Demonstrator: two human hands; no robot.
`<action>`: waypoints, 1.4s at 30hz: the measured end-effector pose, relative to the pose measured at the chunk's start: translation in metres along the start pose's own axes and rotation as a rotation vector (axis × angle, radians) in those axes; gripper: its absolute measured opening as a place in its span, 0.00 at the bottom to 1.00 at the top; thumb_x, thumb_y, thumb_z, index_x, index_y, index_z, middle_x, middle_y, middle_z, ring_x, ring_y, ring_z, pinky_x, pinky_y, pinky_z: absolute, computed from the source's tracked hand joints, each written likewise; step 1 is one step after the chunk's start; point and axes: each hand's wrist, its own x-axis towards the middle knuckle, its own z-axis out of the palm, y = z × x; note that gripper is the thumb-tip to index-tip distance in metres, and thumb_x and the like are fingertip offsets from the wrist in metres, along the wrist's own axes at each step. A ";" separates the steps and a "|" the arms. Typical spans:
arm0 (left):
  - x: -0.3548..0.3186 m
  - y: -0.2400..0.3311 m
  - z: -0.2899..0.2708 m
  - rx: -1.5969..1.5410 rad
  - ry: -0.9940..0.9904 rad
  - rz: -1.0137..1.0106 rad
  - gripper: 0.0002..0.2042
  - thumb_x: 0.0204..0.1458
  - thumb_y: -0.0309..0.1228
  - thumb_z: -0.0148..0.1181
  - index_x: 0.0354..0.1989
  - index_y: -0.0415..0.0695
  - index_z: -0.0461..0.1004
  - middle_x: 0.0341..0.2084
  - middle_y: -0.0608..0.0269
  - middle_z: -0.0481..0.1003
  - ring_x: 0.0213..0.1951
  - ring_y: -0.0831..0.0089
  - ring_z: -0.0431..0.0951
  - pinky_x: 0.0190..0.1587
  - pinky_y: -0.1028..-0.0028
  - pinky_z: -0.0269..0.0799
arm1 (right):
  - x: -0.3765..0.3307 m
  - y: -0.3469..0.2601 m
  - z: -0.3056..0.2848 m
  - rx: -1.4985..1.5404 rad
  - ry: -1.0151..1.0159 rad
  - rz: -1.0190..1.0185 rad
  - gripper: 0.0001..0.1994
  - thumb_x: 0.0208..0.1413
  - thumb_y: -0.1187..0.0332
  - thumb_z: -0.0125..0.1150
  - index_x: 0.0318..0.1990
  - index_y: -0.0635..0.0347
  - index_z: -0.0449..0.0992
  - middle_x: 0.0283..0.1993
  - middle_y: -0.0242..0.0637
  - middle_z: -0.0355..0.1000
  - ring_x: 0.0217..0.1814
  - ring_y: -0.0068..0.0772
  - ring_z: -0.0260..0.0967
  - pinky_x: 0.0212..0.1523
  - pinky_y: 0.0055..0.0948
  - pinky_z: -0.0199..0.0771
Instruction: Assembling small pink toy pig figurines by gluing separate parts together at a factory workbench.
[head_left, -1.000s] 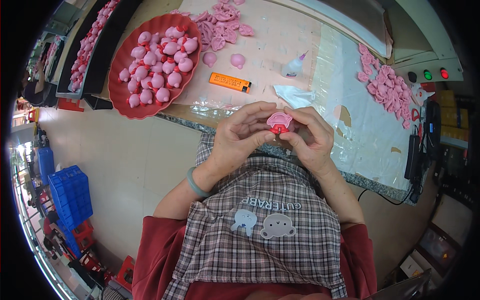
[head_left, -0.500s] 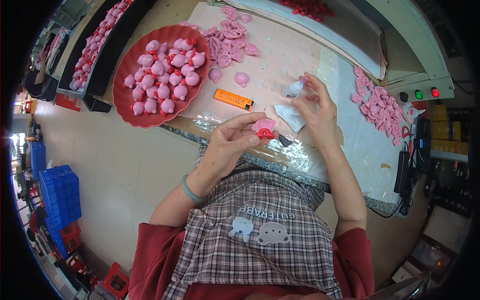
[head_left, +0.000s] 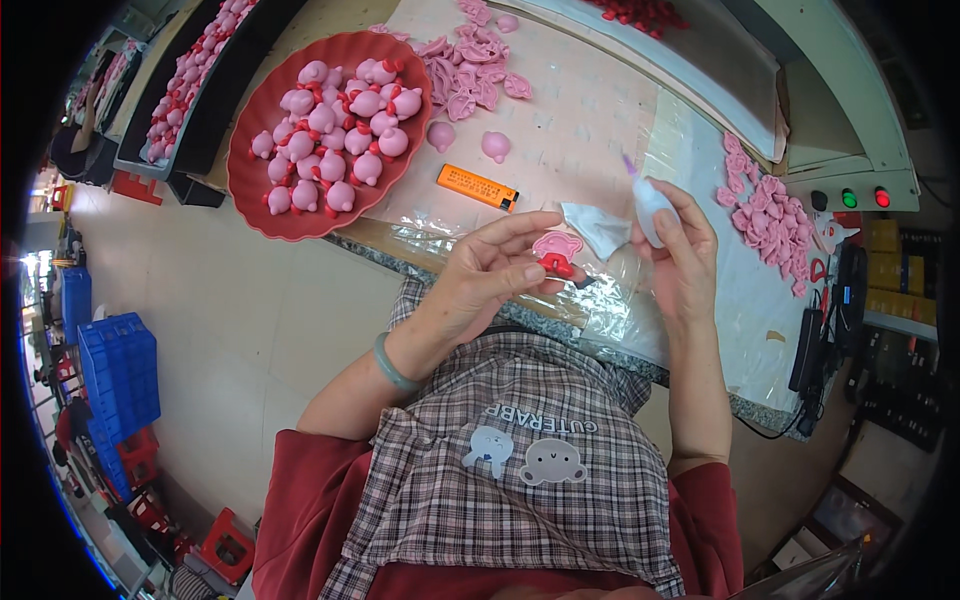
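Observation:
My left hand (head_left: 478,272) is closed on a small figure part (head_left: 557,246), pink and hollow-looking on top with a red lower piece. The fingertips and thumb pinch it just over the near edge of the table. To the right, my right hand (head_left: 686,250) grips a small white squeeze bottle (head_left: 655,210) by its body. Its thin purple nozzle points up and away from me. Between the hands, a folded white cloth (head_left: 598,228) lies on the table. An orange lighter (head_left: 478,187) rests beyond my left hand.
A red scalloped bowl (head_left: 246,190) full of pink-and-red figures stands at the left. Pink hollow pieces (head_left: 468,70) lie at the back, with two round pink heads (head_left: 496,146) nearer. More pink pieces (head_left: 772,222) are heaped right, by a metal housing (head_left: 850,120) with lit buttons.
My right hand has closed round the bottle's body and brought it nearer and to the right, nozzle up. My left hand has shifted slightly right with the figure part.

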 end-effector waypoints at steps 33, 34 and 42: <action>0.009 -0.027 -0.012 0.209 -0.030 0.056 0.21 0.55 0.22 0.59 0.58 0.33 0.67 0.54 0.44 0.72 0.54 0.60 0.75 0.59 0.65 0.71 | -0.047 -0.018 0.026 -0.495 0.118 -0.395 0.21 0.61 0.61 0.60 0.55 0.68 0.69 0.41 0.43 0.76 0.32 0.19 0.70 0.32 0.15 0.73; 0.008 -0.027 -0.012 0.209 -0.029 0.056 0.21 0.55 0.22 0.59 0.58 0.33 0.67 0.54 0.44 0.72 0.54 0.60 0.75 0.59 0.65 0.71 | -0.048 -0.018 0.027 -0.533 0.121 -0.429 0.22 0.62 0.59 0.58 0.55 0.68 0.70 0.40 0.44 0.76 0.31 0.19 0.70 0.30 0.15 0.71; 0.008 -0.025 -0.010 0.203 -0.043 0.038 0.21 0.54 0.22 0.60 0.58 0.34 0.68 0.55 0.47 0.72 0.58 0.62 0.73 0.62 0.65 0.67 | -0.049 -0.013 0.026 -0.775 0.094 -0.609 0.21 0.64 0.60 0.55 0.55 0.69 0.70 0.38 0.45 0.77 0.27 0.19 0.69 0.26 0.15 0.69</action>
